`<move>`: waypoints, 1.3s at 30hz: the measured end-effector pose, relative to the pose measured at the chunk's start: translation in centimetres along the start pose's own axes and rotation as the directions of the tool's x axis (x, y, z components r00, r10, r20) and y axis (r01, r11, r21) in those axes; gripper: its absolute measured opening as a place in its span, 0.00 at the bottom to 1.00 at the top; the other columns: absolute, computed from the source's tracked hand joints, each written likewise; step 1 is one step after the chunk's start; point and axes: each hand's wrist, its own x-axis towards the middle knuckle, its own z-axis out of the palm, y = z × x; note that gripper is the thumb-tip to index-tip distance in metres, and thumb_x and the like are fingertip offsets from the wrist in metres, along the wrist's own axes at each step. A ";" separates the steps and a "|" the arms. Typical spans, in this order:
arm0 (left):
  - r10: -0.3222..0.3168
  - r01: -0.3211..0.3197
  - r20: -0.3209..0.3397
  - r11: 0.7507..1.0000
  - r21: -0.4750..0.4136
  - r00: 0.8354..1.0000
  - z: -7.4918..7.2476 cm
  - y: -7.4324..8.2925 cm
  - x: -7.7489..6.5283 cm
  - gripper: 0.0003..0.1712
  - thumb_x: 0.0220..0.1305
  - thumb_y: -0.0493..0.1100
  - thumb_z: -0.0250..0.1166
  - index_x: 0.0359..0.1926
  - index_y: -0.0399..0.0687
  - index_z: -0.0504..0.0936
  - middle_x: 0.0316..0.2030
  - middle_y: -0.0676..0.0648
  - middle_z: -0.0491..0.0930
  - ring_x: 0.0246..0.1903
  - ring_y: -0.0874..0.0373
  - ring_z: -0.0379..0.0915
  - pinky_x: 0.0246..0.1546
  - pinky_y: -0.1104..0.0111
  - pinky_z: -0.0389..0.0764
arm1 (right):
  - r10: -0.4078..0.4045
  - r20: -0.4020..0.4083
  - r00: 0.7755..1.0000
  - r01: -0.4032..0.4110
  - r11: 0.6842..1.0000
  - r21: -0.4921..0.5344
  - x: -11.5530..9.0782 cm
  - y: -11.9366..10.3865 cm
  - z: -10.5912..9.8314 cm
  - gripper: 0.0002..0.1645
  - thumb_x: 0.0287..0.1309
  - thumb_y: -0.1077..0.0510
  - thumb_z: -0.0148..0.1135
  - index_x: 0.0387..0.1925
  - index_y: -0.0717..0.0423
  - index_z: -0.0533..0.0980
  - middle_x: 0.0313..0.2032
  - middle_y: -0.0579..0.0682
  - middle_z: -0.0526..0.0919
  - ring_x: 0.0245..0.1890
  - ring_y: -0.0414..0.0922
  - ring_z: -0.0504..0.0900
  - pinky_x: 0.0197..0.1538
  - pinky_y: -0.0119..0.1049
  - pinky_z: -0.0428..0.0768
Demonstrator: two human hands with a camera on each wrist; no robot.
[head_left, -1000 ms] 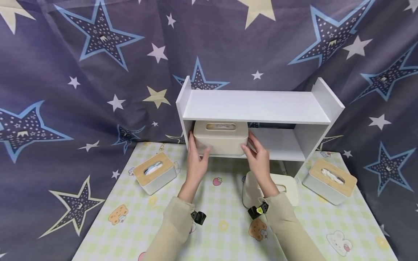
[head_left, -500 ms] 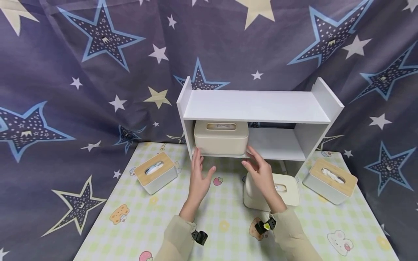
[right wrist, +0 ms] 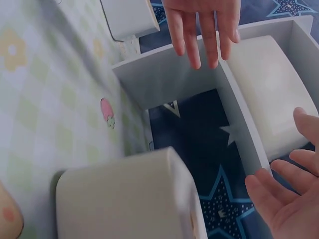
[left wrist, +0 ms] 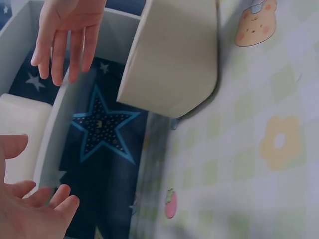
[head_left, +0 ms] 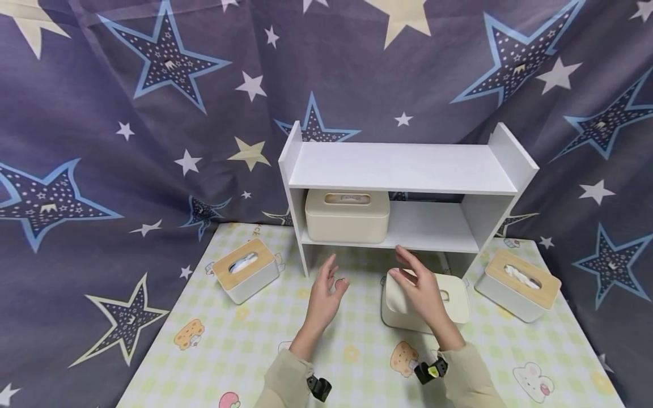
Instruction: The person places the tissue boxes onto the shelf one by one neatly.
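A cream tissue box (head_left: pixel 348 224) with an oval slot in its lid stands at the left end of the white rack's (head_left: pixel 433 226) middle shelf. My left hand (head_left: pixel 325 297) hovers in front of the rack over the tablecloth, fingers relaxed and holding nothing. Over the left part of a second cream tissue box (head_left: pixel 408 311), which sits on the table before the rack, my right hand (head_left: pixel 420 289) hangs with loosely bent, bare fingers. In the right wrist view the shelved box (right wrist: pixel 271 89) lies beyond both hands.
A grey tissue box (head_left: pixel 245 271) with a wooden lid is on the table at left; a similar tissue box (head_left: pixel 517 286) is at right. The rack's upper board (head_left: pixel 403 164) has raised side panels. A starry curtain (head_left: pixel 204 85) hangs behind the checked tablecloth (head_left: pixel 265 340).
Both hands have let go of the cream tissue box on the shelf and drawn back toward the body. The right hand has also shifted right, over the second cream box.
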 end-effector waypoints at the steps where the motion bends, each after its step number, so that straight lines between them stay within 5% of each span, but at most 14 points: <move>1: -0.001 0.001 0.013 1.000 0.003 1.000 0.2 0.0 -0.1 0.37 0.70 0.39 0.60 0.75 0.39 0.56 0.71 0.33 0.62 0.70 0.35 0.61 0.72 0.43 0.65 | 0.000 -0.004 1.000 0.000 1.000 0.000 -0.2 0.1 -0.2 0.32 0.64 0.62 0.64 0.69 0.61 0.68 0.67 0.62 0.73 0.64 0.61 0.76 0.61 0.49 0.81; 9: -0.033 0.036 0.093 0.999 -0.029 0.995 1.9 -1.0 -0.4 0.37 0.69 0.41 0.62 0.74 0.38 0.59 0.72 0.34 0.62 0.71 0.36 0.61 0.72 0.43 0.65 | 0.017 -0.027 0.999 -0.019 0.998 -0.062 -1.8 0.2 -2.3 0.30 0.63 0.67 0.63 0.66 0.67 0.69 0.62 0.68 0.76 0.61 0.64 0.77 0.59 0.55 0.80; 16: -0.030 0.035 0.140 0.999 -0.030 0.990 4.0 -1.5 -0.3 0.35 0.66 0.41 0.66 0.71 0.39 0.65 0.70 0.35 0.67 0.69 0.38 0.64 0.72 0.47 0.67 | 0.050 -0.055 0.997 -0.056 0.991 -0.118 -3.1 2.6 -4.7 0.29 0.67 0.62 0.61 0.67 0.66 0.69 0.65 0.66 0.74 0.63 0.60 0.75 0.61 0.28 0.78; 19: -0.019 0.024 0.159 0.999 -0.033 0.987 4.9 -1.8 -0.2 0.34 0.65 0.40 0.66 0.70 0.38 0.67 0.69 0.35 0.68 0.68 0.37 0.65 0.71 0.47 0.68 | 0.064 -0.077 0.995 -0.073 0.990 -0.118 -3.6 2.9 -5.6 0.29 0.66 0.62 0.62 0.66 0.66 0.69 0.64 0.66 0.75 0.63 0.48 0.77 0.60 0.16 0.74; 24: -0.041 0.050 0.176 0.998 -0.047 0.983 6.1 -2.2 -0.3 0.33 0.64 0.38 0.67 0.69 0.38 0.69 0.69 0.36 0.69 0.68 0.37 0.66 0.71 0.48 0.69 | 0.082 -0.120 0.989 -0.095 0.990 -0.108 -4.5 3.3 -6.7 0.28 0.65 0.63 0.63 0.66 0.63 0.71 0.63 0.65 0.76 0.58 0.18 0.70 0.58 0.13 0.74; 39: -0.114 0.136 0.206 0.986 -0.096 0.972 8.5 -2.6 -0.5 0.34 0.61 0.36 0.69 0.68 0.38 0.70 0.68 0.34 0.69 0.67 0.37 0.67 0.67 0.52 0.74 | 0.172 -0.225 0.959 -0.212 0.963 -0.167 -7.5 5.2 -9.5 0.29 0.62 0.63 0.66 0.64 0.65 0.72 0.61 0.70 0.76 0.52 0.10 0.66 0.56 0.08 0.71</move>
